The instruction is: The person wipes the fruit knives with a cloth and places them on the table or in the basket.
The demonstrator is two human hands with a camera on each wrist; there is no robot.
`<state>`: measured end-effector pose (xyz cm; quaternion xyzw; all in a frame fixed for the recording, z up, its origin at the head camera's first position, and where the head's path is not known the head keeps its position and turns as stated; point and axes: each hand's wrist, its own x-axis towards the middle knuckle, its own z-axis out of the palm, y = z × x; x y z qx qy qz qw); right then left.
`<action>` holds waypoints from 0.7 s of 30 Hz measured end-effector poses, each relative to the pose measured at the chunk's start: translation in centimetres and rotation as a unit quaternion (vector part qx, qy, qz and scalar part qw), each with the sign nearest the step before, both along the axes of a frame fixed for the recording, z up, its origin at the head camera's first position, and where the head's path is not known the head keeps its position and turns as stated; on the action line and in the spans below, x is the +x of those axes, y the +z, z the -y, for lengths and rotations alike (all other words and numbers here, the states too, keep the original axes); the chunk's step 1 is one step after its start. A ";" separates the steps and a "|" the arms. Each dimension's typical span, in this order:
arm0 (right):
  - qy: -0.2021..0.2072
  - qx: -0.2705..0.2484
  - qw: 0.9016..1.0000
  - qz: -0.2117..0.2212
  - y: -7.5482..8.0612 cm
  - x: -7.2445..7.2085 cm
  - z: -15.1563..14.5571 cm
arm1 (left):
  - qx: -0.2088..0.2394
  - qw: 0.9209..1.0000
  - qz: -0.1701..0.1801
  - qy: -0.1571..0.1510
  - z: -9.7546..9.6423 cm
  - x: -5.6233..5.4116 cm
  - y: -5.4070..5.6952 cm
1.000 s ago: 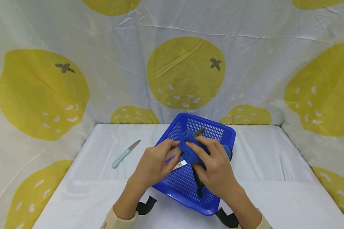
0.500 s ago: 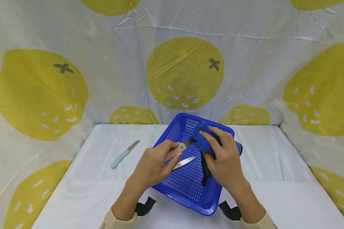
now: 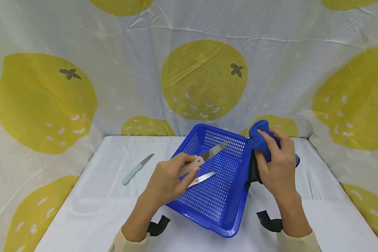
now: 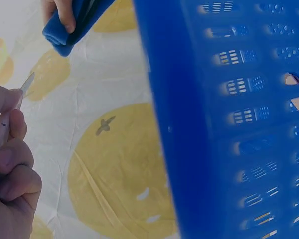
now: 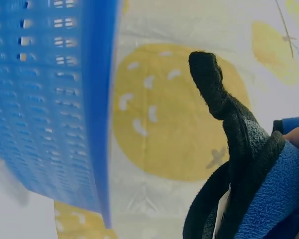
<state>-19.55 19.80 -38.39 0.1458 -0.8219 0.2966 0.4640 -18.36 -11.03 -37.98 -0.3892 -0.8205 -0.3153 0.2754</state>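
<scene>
My left hand (image 3: 168, 180) grips the pale pink handle of a knife (image 3: 215, 150) above the blue basket (image 3: 204, 228), its blade pointing up and to the right. Under it, inside the basket, lies another knife (image 3: 205, 177) with a shiny blade and pinkish handle. My right hand (image 3: 278, 168) pinches a bunched blue cloth (image 3: 260, 140) with dark edging, just beyond the basket's right rim. In the right wrist view the cloth (image 5: 276, 194) shows its black trim and a hanging strap end. The left wrist view has the left hand's fingers (image 4: 15, 164) curled round the knife handle.
A knife with a light teal handle (image 3: 132, 175) lies on the white tablecloth (image 3: 91, 203) left of the basket. A lemon-print curtain (image 3: 204, 80) stands behind the table. Black straps (image 3: 159, 225) hang near both wrists.
My right hand has drawn the cloth off the knife and moved right, past the basket's rim. The knife's blade is now bare. My left hand has stayed nearly in place.
</scene>
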 end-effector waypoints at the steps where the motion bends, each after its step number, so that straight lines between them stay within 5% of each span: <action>1: -0.003 -0.002 1.000 0.001 0.1 0.0 -0.2 | 0.002 1.000 -0.002 0.006 0.0 0.0 0.0; 10: 0.007 -0.006 1.000 -0.009 0.2 0.4 0.2 | 0.013 0.998 0.027 0.055 0.5 -0.4 -0.1; 21: 0.074 0.038 0.996 -0.018 0.4 2.0 4.0 | 0.085 0.983 0.164 0.022 -0.2 -0.2 -0.2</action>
